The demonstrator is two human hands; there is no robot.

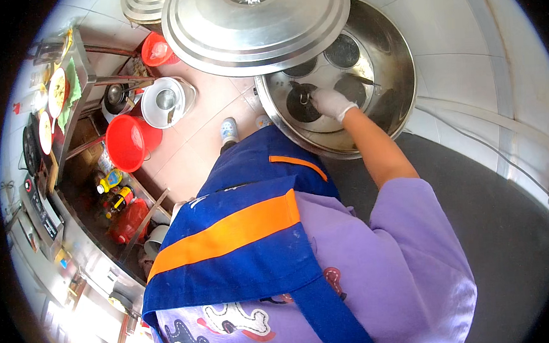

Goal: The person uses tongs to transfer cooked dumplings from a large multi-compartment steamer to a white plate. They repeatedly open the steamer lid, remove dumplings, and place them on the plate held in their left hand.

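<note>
My right hand (330, 103), in a thin white glove, reaches into a large round steel pot (406, 78). Its fingers are closed at a small metal loop handle (304, 96) on a dark round piece (299, 113) set in the pot's flat round insert. Several similar dark round places are in this insert, and a dark slender utensil (362, 79) lies across one on the right. A big steel lid (254, 34) covers the far left part of the pot. A pale sliver at the apron's left edge may be my left hand (178, 207); too little shows to tell what it does.
Left on the tiled floor stand a red bucket (128, 143), a white bucket (164, 109) and a red basket (155, 50). A steel worktable (75, 74) with bowls and a shelf of bottles runs along the left. A cable (480, 139) hangs along the right wall.
</note>
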